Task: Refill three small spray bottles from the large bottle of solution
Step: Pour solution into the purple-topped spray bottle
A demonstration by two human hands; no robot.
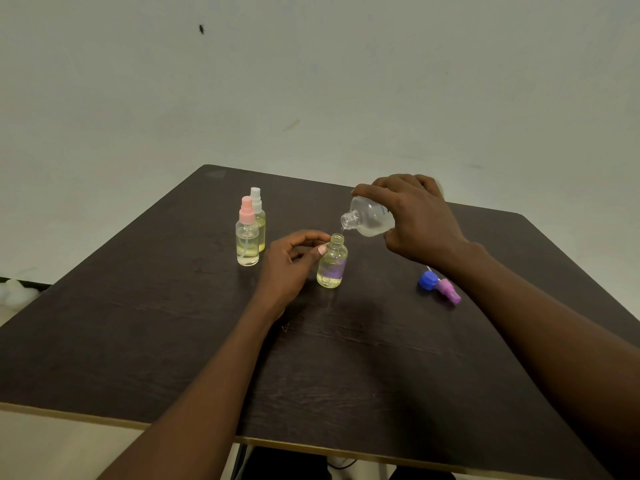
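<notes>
Open spray bottle (pixel 331 263) stands upright on the worktop (pixel 173 323), uncapped to receive solution. Left hand (pixel 287 268) pinches its neck, likely steadying it. Right hand (pixel 420 220) grips large bottle (pixel 369 220), tilted mouth-down just above its opening to pour. Two capped bottles (pixel 247 237) stand left of it; blue cap (pixel 428 280) and purple spray head (pixel 449 291) lie right.

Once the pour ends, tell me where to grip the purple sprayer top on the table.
Pinch the purple sprayer top across its long sides, mid-body, from above. It lies flat on the table, and the blue cap sits against its far end, so an endwise grip looks blocked.
</notes>
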